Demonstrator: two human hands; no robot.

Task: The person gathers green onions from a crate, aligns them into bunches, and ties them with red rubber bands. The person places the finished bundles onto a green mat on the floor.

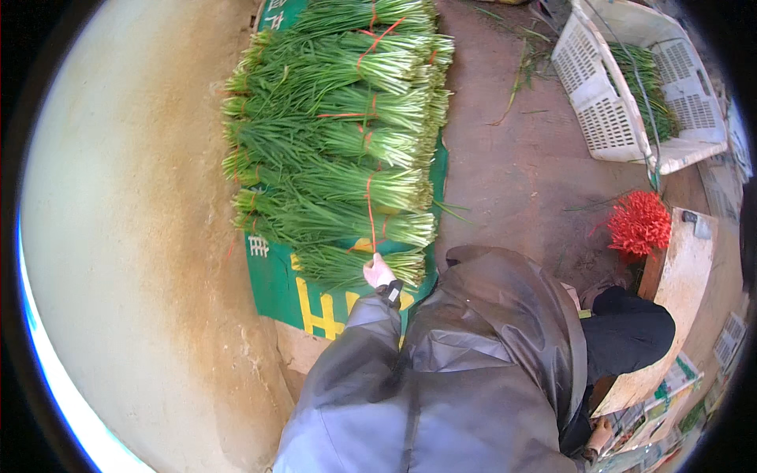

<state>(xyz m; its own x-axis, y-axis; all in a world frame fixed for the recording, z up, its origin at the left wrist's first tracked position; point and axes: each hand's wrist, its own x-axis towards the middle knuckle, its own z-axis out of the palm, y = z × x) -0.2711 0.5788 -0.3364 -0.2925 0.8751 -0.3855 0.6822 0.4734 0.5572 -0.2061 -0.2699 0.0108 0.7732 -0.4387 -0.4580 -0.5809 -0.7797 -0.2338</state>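
Note:
My left hand [378,271] is closed at the near end of a stack of chive bundles [355,142]. Its fingers meet the lower end of a red tie [371,213]. Just beneath it lies the nearest chive bundle [331,266], pale stem ends to the right. Thin red ties bind the other bundles. They rest on a green sheet [272,290] with yellow and white lettering. What appears to be my right hand [600,436] hangs low at my right side, by the lower end of a wooden board; its fingers are too small to make out.
A white plastic crate [609,112] lies tilted at upper right with chives [644,88] inside. Below it, a bunch of red ties [639,224] stands beside a worn wooden board [680,284]. A stained pale wall [130,207] rises on the left. Loose leaves [514,83] litter the brown floor [497,171].

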